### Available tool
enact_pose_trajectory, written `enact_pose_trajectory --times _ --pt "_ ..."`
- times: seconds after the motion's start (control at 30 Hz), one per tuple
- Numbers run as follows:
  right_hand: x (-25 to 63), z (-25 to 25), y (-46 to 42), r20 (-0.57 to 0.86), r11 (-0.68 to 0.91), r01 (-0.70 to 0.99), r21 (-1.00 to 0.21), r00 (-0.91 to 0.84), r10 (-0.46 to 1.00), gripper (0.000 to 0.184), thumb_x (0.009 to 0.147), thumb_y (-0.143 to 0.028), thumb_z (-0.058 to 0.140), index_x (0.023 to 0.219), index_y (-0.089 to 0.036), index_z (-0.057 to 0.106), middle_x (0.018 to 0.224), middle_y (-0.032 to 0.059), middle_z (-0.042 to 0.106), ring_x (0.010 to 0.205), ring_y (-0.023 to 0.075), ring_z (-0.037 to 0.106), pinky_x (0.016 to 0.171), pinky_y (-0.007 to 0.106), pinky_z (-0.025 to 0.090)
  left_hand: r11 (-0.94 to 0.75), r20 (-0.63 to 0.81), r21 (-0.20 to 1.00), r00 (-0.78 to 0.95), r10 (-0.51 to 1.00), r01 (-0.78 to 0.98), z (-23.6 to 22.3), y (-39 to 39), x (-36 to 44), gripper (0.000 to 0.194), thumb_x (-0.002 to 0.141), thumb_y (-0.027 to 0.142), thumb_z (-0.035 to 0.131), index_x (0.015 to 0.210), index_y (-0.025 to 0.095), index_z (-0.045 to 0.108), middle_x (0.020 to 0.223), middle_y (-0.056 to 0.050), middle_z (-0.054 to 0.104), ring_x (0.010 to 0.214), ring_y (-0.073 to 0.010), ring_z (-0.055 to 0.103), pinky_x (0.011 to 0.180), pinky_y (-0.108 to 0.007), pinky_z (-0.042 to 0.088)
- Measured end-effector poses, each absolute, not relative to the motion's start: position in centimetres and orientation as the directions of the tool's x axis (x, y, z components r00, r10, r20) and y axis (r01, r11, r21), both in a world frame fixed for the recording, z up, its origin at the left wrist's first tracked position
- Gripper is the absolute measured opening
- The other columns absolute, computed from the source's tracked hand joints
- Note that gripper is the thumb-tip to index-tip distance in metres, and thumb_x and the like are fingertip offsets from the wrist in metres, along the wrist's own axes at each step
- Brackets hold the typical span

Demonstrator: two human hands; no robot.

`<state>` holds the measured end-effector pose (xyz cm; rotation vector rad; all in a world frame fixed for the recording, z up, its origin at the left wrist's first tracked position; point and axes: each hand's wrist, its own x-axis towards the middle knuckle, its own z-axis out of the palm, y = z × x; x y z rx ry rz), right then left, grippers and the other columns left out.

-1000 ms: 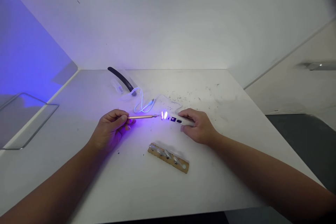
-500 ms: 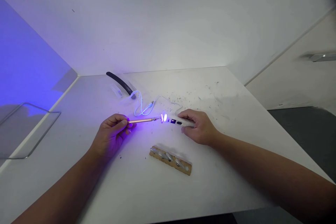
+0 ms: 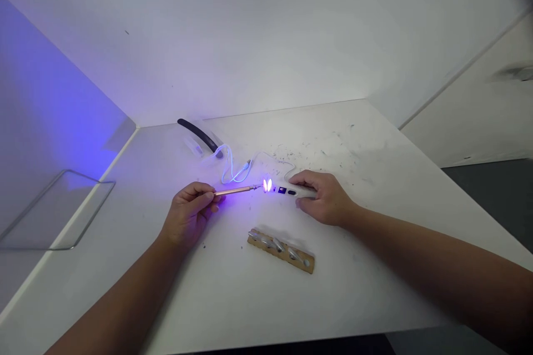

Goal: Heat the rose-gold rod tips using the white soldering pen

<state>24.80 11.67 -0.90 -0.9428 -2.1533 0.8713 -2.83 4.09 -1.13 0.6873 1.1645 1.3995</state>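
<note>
My left hand (image 3: 192,212) pinches a slim rose-gold rod (image 3: 234,191) with a silver tip, held level above the table. At the rod's far end a small nail tip (image 3: 265,185) glows in violet light, its details washed out. Lying in my right hand (image 3: 327,197), fingers closed around its body, is a white handheld UV lamp (image 3: 306,192) with a small dark display and a black button. The lit head faces the nail tip closely; whether they touch I cannot tell. Nearer to me lies a brown strip (image 3: 307,267) bearing several clear nail tips.
A black curved nail file (image 3: 199,136) lies toward the back, beside a small clear piece (image 3: 195,147). A white cable (image 3: 227,163) coils behind the rod. Dark specks dot the white table (image 3: 233,305). A bent wire frame (image 3: 94,216) is at the left edge.
The whole view has shifted, so the things appear farther right. Both hands keep their hold, with the lit lamp head staying close to the nail tip.
</note>
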Motion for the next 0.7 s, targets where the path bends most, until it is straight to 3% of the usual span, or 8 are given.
enact_pose_trajectory --times 0.2,0.43,0.7 --pt "24.74 -0.81 11.71 0.285 0.543 0.383 -0.748 -0.553 0.783 0.033 0.059 -0.005 0.055 0.089 -0.02 0.06 0.084 -0.0005 0.065 0.074 0.0155 0.06 0.067 0.027 0.048 0.14 -0.244 0.903 -0.217 0.945 -0.405 -1.11 4.13 -2.81 0.011 0.062 0.013 0.07 0.069 0.015 0.063 0.062 -0.001 0.064 0.062 -0.0096 0.062 0.059 -0.017 0.049" --pt "24.74 -0.77 11.77 0.29 0.555 0.391 -0.734 -0.559 0.777 0.034 0.06 -0.007 0.054 0.09 -0.02 0.06 0.086 0.0006 0.065 0.076 0.017 0.061 0.067 0.028 0.048 0.137 -0.229 0.909 -0.198 0.953 -0.393 -1.21 4.1 -2.81 0.01 0.062 0.013 0.07 0.069 0.014 0.063 0.064 -0.002 0.064 0.066 -0.0127 0.063 0.053 -0.015 0.046" --pt "24.72 -0.65 11.67 0.281 0.552 0.405 -0.729 -0.557 0.781 0.033 0.059 -0.008 0.053 0.088 -0.021 0.061 0.084 0.0006 0.065 0.073 0.0179 0.061 0.065 0.029 0.048 0.143 -0.23 0.918 -0.201 0.952 -0.37 -1.16 4.04 -2.93 0.009 0.063 0.013 0.068 0.07 0.016 0.063 0.063 -0.001 0.063 0.064 -0.011 0.062 0.058 -0.019 0.048"
